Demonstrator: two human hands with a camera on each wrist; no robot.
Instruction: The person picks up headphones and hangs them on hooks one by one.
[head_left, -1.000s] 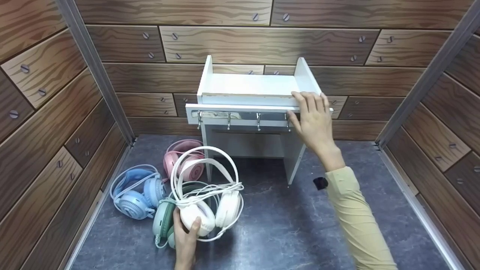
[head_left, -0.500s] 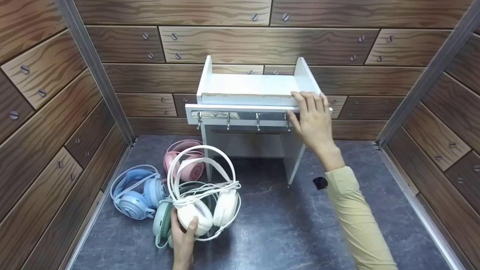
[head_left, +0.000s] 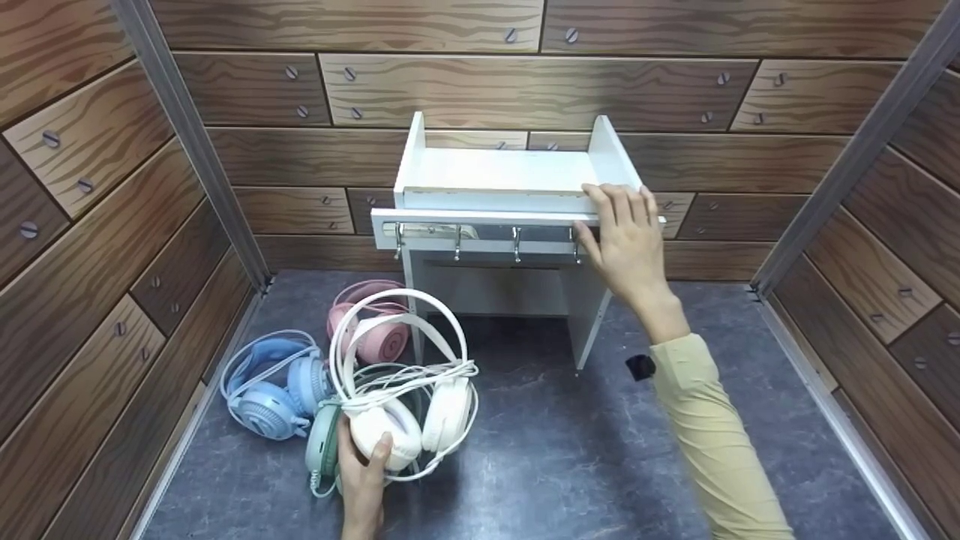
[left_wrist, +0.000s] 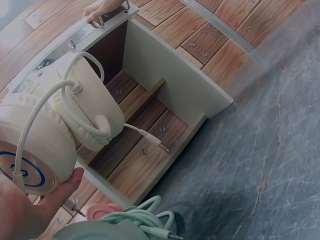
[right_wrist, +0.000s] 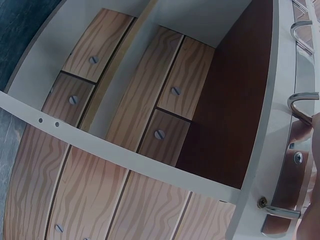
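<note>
Left hand [head_left: 361,480] on white headphones [head_left: 394,433]; hooks bare

White over-ear headphones: held in front of the shelf unit's left side, headband up, one ear cup between thumb and fingers. Left hand narrowed round that cup. Cable looped in a loose bundle across the pair; in the left wrist view its plug [left_wrist: 151,137] hangs free. Pair looks raised off the tabletop [head_left: 540,465].

Just beside and partly behind: green headphones [head_left: 322,442], largely covered. Touching the white pair or not, cannot tell. Blue headphones [head_left: 266,409] lie further left; pink headphones [head_left: 391,343] behind, near the unit's left leg.

White shelf unit [head_left: 502,169] stands upright toward the back wall [head_left: 540,90]. Hook rail [head_left: 487,245] along its front, four metal hooks [head_left: 516,244]. Right hand [head_left: 631,251] clasps the rail's right end: fingers over the top, thumb at the front by the last hook. Reads as steadying, my judgement.

Progress, judged from the layout: early. Done: one pair picked up, unit braced. Left: white pair not yet set anywhere, no headphones on any hook, three coloured pairs down on the tabletop with neither hand on them.
</note>
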